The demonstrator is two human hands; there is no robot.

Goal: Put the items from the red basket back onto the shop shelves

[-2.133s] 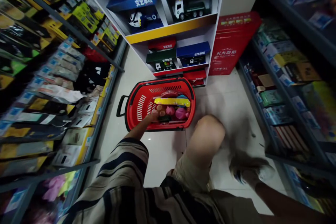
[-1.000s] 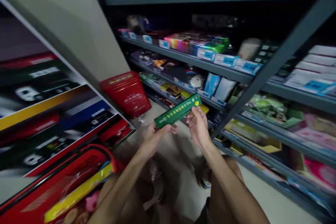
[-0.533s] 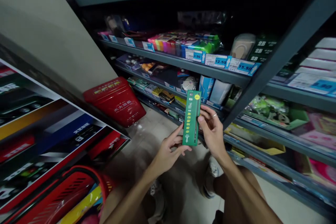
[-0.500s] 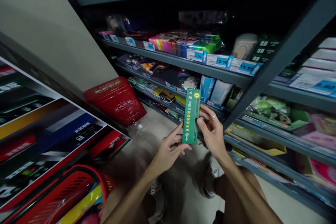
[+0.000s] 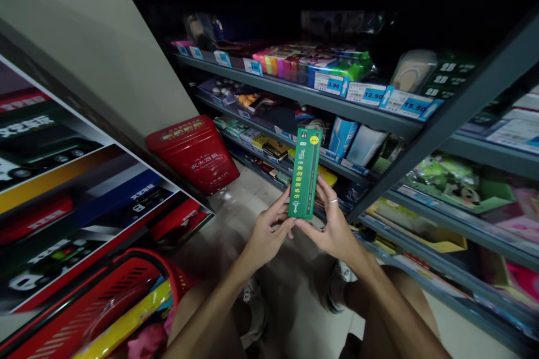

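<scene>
A slim green cardboard box [image 5: 305,173] with a yellow dot and printed Chinese characters stands upright in front of me. My left hand [image 5: 269,233] grips its lower left edge, and my right hand [image 5: 332,229] holds its lower right side. A ring shows on one finger of my right hand. The box's back face is hidden. Low at the left, beyond my left forearm, lies a red plastic shopping basket [image 5: 126,286] holding a yellow packaged item [image 5: 126,318] and a pink item [image 5: 147,341].
Grey metal shelves [image 5: 295,98] packed with small packaged goods and blue price labels stand ahead and right. A red box [image 5: 193,154] rests against the wall. A toy truck display [image 5: 80,179] fills the left. My knees and shoes are below, on a tiled floor [image 5: 236,207].
The green box has turned from a tilted, near-horizontal position to upright. My hands have drawn closer together, with my right hand lower on the box. The view has swung from the basket to the shelves.
</scene>
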